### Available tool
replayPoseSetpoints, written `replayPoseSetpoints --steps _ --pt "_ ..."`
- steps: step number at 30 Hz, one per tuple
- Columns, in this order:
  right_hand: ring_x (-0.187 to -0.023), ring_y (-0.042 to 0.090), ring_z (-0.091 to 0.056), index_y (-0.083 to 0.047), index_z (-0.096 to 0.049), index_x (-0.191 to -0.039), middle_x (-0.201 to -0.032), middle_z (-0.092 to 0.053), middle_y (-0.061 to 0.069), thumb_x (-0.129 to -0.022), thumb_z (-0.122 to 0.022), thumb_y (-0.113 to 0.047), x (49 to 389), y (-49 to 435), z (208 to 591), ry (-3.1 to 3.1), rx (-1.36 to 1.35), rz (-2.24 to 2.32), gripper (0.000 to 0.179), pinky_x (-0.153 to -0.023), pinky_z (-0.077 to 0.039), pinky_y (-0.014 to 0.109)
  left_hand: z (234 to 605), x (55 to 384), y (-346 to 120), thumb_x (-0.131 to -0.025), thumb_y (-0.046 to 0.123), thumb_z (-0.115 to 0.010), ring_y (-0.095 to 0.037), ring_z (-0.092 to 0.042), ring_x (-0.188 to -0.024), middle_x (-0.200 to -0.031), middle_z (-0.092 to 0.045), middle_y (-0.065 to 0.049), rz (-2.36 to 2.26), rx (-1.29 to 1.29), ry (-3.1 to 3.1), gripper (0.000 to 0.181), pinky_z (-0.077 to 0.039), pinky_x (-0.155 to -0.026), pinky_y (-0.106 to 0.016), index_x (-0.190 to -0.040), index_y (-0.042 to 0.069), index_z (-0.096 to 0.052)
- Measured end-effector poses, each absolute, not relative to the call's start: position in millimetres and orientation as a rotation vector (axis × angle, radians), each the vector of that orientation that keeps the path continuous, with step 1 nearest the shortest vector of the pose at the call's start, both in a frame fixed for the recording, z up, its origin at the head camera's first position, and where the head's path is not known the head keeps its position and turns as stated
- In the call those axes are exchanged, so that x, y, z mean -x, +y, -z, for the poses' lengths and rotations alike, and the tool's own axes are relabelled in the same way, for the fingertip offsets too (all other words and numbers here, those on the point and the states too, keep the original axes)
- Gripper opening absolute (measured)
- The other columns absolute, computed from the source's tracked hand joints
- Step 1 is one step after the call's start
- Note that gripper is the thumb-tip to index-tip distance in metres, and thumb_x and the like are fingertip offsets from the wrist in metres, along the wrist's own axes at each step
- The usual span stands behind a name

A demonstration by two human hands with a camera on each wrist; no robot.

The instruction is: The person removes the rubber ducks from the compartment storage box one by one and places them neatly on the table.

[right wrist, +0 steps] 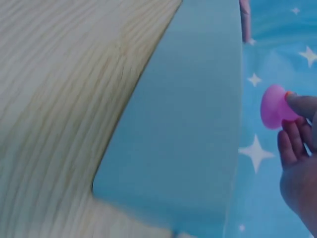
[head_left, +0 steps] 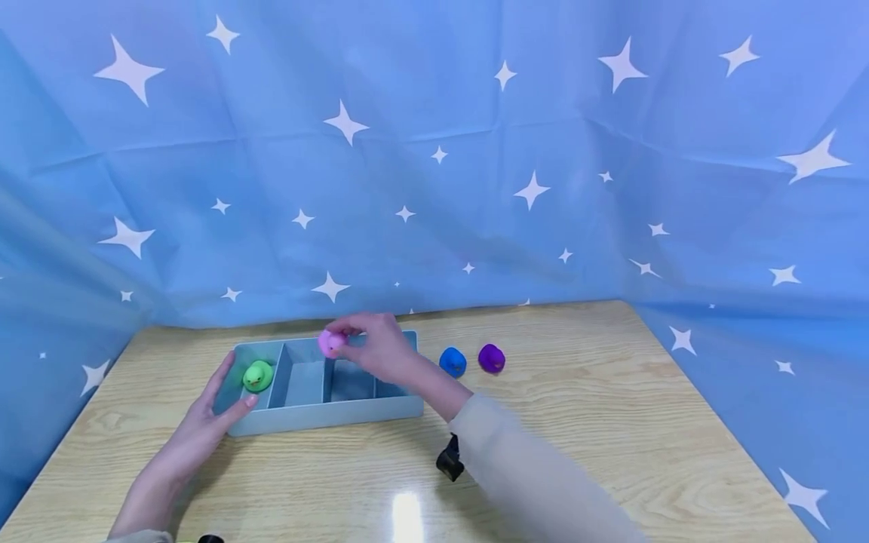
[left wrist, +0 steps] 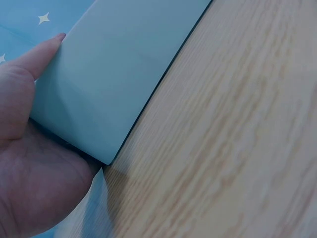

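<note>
A blue-grey divided tray [head_left: 326,414] sits on the wooden table. My left hand [head_left: 207,415] grips its left end, thumb over the front rim and fingers along the end wall; the left wrist view shows the palm [left wrist: 44,183] against that corner. Between the thumb and fingers of my right hand [head_left: 380,347] is a pink rubber duck [head_left: 330,344], held above the tray near a divider. The right wrist view shows the pink duck [right wrist: 273,106] pinched above the rim. A green rubber duck [head_left: 258,375] sits in the leftmost compartment. The right hand partly hides the right compartments.
Right of the tray, a blue duck [head_left: 452,362] and a purple duck [head_left: 492,358] stand on the table [head_left: 577,422]. A black object [head_left: 450,460] shows beside the right sleeve. Another dark item [head_left: 211,538] is at the bottom edge. A starry blue cloth [head_left: 434,211] hangs behind.
</note>
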State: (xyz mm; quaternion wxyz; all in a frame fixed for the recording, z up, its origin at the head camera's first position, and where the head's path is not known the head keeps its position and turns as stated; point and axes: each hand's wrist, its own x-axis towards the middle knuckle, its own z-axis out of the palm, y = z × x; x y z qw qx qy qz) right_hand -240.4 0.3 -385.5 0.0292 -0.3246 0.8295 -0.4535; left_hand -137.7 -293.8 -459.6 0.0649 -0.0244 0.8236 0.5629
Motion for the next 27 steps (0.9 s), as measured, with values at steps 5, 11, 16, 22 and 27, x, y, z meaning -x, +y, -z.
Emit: replayPoseSetpoints --steps 5,11,16,22,27 --pt "-0.109 0.020 -0.068 -0.004 -0.074 -0.123 -0.121 -0.073 0.007 -0.093 -0.076 -0.003 245.0 36.5 383.7 2.556 1.020 1.457 0.030 -0.094 -0.057 0.039 461.5 137.1 -293.9 -0.106 0.032 -0.058 -0.059 0.017 -0.146 -0.167 0.018 -0.021 -1.686 0.065 2.493 0.090 0.000 -0.102 -0.086 -0.162 0.041 0.013" --pt "-0.107 0.026 -0.070 0.002 -0.072 -0.122 -0.117 -0.073 0.013 -0.091 -0.076 0.002 253.3 85.4 385.0 2.626 0.956 1.525 0.031 -0.090 -0.059 0.032 461.4 137.7 -294.3 -0.107 0.032 -0.057 -0.058 0.019 -0.146 -0.167 0.019 -0.022 -1.681 0.076 2.483 0.090 0.000 -0.102 -0.086 -0.162 0.041 0.014" --pt "-0.106 0.027 -0.071 0.001 -0.072 -0.123 -0.116 -0.073 0.013 -0.089 -0.076 0.005 257.0 121.6 384.6 2.725 0.941 1.486 0.034 -0.092 -0.058 0.036 460.5 137.8 -293.0 -0.107 0.031 -0.057 -0.056 0.020 -0.146 -0.167 0.020 -0.021 -1.698 0.066 2.469 0.090 0.001 -0.103 -0.085 -0.162 0.040 0.014" --pt "-0.104 0.029 -0.071 0.002 -0.071 -0.121 -0.115 -0.073 0.015 -0.087 -0.075 0.010 253.8 158.1 386.5 2.796 0.918 1.470 0.035 -0.095 -0.057 0.042 457.2 136.5 -293.2 -0.107 0.032 -0.056 -0.055 0.021 -0.146 -0.167 0.021 -0.021 -1.695 0.058 2.471 0.090 0.000 -0.104 -0.085 -0.162 0.039 0.014" --pt "-0.104 0.034 -0.071 0.005 -0.072 -0.118 -0.113 -0.073 0.018 -0.086 -0.075 0.012 249.3 186.2 393.1 2.826 0.859 1.503 0.033 -0.095 -0.057 0.046 456.7 135.8 -293.1 -0.107 0.033 -0.056 -0.057 0.019 -0.146 -0.166 0.020 -0.023 -1.676 0.077 2.465 0.090 -0.002 -0.103 -0.086 -0.162 0.040 0.015"
